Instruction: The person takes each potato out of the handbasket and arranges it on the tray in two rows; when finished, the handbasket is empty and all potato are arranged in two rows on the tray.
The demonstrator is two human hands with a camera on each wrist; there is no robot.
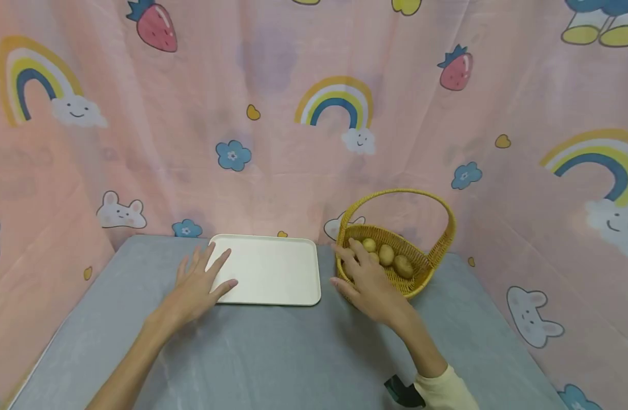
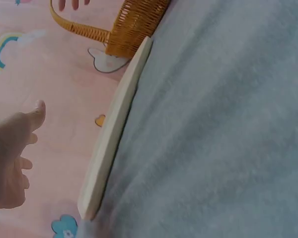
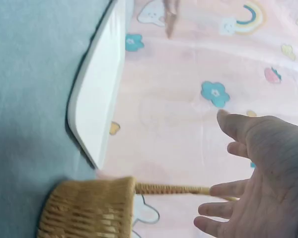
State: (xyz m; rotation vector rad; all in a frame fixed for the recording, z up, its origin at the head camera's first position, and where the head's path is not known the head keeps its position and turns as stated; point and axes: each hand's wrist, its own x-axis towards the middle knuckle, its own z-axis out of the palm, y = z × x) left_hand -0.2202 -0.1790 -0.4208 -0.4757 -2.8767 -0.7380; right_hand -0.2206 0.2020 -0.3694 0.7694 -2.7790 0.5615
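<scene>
A white rectangular tray (image 1: 273,273) lies on the table. My left hand (image 1: 193,287) hovers over its left edge, fingers spread, holding nothing. To the right of the tray stands a yellow wicker basket (image 1: 421,273) with a tall handle and several potatoes (image 1: 386,255) inside. In front of the basket's left side is my right hand (image 1: 370,285), fingers spread and empty, hiding some of the potatoes in the head view. The right wrist view shows this hand (image 3: 268,173) above the level of the basket's rim, near the handle (image 3: 169,189).
Grey cloth (image 1: 273,359) covers the table. A pink curtain (image 1: 201,102) printed with rainbows and strawberries hangs right behind the tray and basket and along both sides. A small dark object (image 1: 403,392) shows beside the right sleeve (image 1: 447,390).
</scene>
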